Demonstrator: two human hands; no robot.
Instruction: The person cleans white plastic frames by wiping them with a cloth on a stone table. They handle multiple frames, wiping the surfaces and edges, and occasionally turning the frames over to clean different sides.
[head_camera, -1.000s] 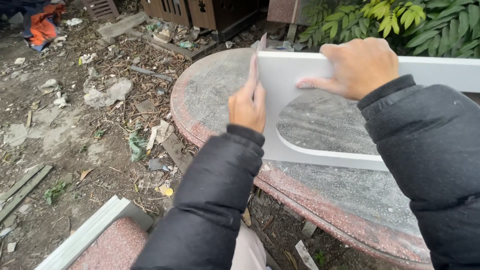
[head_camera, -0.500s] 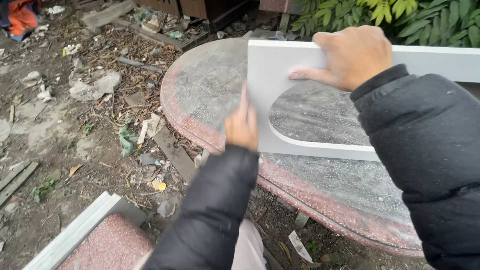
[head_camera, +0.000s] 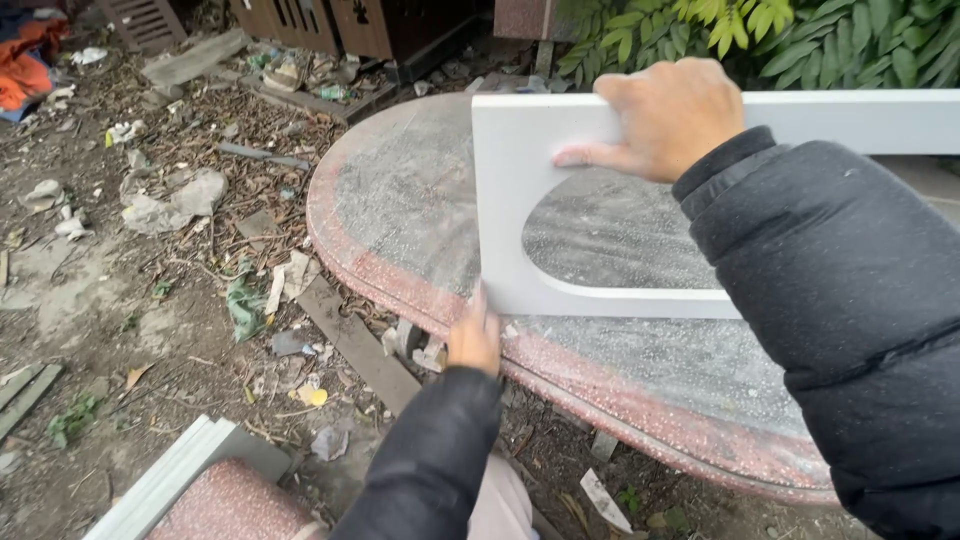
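Head view shows us steadying the white stone slab with oval cutout (head_camera: 520, 200), right hand (head_camera: 660, 120) clamped at twelve o'clock, left hand (head_camera: 473, 340) pressing its seven o'clock corner, fingers together, calling for firmer support below.

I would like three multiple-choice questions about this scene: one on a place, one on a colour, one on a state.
1. Where is the left hand?
A. at the near left corner of the white panel
B. on the ground
C. on the plants

2. What colour is the rim of the round stone slab?
A. blue
B. reddish
C. yellow

3. How is the right hand?
A. hanging free
B. in a pocket
C. gripping the panel's top edge

Answers: 1 A, its fingers meet that corner; 2 B, a speckled red border; 3 C, the fingers curl over the edge.
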